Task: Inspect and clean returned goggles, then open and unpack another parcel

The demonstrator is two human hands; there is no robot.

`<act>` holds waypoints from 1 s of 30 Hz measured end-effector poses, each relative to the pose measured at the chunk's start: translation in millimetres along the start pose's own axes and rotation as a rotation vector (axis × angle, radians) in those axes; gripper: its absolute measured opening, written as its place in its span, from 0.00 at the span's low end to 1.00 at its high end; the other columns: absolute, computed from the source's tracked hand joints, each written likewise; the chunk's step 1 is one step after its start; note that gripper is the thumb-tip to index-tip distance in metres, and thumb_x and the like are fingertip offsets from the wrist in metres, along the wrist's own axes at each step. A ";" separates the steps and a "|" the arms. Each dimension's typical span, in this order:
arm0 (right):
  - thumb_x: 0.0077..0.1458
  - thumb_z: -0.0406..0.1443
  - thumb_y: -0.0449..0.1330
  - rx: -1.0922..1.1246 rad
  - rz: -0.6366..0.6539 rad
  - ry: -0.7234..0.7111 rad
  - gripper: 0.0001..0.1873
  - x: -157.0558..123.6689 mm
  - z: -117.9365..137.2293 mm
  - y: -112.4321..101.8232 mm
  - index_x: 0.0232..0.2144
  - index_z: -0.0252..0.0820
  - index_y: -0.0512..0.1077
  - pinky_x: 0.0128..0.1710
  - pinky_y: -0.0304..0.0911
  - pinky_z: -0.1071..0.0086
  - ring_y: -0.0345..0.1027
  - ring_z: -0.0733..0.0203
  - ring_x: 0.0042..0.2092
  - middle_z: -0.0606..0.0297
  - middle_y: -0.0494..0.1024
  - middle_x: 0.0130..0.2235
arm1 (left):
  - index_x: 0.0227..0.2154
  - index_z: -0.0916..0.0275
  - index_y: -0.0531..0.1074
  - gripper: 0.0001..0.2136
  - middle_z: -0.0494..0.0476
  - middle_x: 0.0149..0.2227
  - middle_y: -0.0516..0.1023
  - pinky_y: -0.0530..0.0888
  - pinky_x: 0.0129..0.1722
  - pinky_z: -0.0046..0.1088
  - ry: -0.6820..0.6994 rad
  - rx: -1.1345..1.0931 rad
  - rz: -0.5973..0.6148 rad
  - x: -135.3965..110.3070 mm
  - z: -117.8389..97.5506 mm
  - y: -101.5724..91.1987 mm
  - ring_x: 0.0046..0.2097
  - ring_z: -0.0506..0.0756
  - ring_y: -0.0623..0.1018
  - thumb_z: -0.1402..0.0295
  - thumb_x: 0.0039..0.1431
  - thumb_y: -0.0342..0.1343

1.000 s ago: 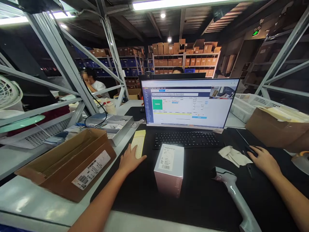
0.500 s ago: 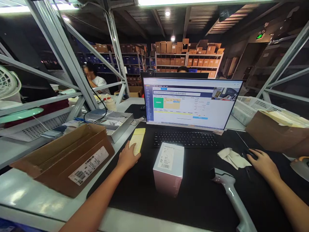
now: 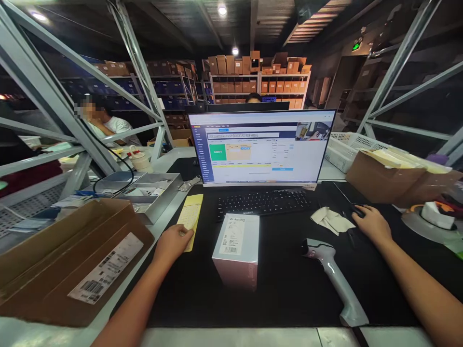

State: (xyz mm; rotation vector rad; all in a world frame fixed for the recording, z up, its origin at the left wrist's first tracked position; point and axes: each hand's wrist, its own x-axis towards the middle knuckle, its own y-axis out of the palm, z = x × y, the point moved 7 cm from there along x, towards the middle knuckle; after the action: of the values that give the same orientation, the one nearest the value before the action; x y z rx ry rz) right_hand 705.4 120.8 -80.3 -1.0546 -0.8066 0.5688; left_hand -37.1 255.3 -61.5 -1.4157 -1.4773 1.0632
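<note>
Yellow slip (image 3: 191, 212) pinched at its near end by left grip (image 3: 172, 245), extending just beyond it over black mat (image 3: 282, 294); probably light, flexible, easily creased, best taken by edge. Mouse (image 3: 358, 212) grasped beneath right grip (image 3: 373, 225).

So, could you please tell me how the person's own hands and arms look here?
The left hand and the right hand are bare, with no gloves, and no ring or watch shows on either. The left forearm and the right forearm are uncovered too; any sleeves would be out of view.
</note>
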 end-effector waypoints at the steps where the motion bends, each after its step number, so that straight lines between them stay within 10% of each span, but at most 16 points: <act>1: 0.60 0.49 0.50 0.002 -0.005 0.005 0.31 -0.1 -0.4 -0.3 0.57 0.39 0.75 0.59 0.64 0.51 0.68 0.40 0.59 0.50 0.69 0.63 | 0.36 0.60 0.79 0.21 0.66 0.50 0.81 0.72 0.47 0.40 -0.003 -0.001 0.001 1.0 1.7 0.1 0.49 0.67 0.80 0.53 0.59 0.45; 20: 0.57 0.55 0.49 0.062 0.036 -0.009 0.36 -3.6 -8.0 -5.2 0.56 0.42 0.75 0.60 0.63 0.42 0.64 0.29 0.62 0.48 0.70 0.62 | 0.50 0.63 0.78 0.28 0.64 0.60 0.75 0.69 0.59 0.35 -0.038 0.004 0.065 3.2 2.8 -3.2 0.62 0.64 0.73 0.49 0.66 0.42; 25: 0.55 0.59 0.48 0.085 0.044 -0.064 0.34 2.4 -12.8 -0.4 0.57 0.57 0.73 0.60 0.62 0.37 0.61 0.28 0.64 0.55 0.71 0.60 | 0.58 0.69 0.71 0.31 0.76 0.57 0.75 0.69 0.58 0.44 -0.181 0.006 0.060 40.3 -3.3 -8.1 0.60 0.70 0.74 0.49 0.62 0.52; 30: 0.51 0.55 0.52 0.079 0.045 -0.035 0.34 7.4 -11.5 2.5 0.51 0.43 0.79 0.55 0.66 0.41 0.66 0.28 0.61 0.44 0.73 0.59 | 0.54 0.72 0.72 0.33 0.84 0.56 0.74 0.73 0.53 0.49 -0.311 -0.053 0.057 75.9 -9.7 -13.8 0.59 0.77 0.74 0.54 0.48 0.66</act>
State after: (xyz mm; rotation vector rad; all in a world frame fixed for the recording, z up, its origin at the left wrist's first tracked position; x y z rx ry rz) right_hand 718.9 121.2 -83.4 -0.9946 -0.7863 0.6538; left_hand -35.4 331.3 -45.2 -1.3808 -1.7030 1.3355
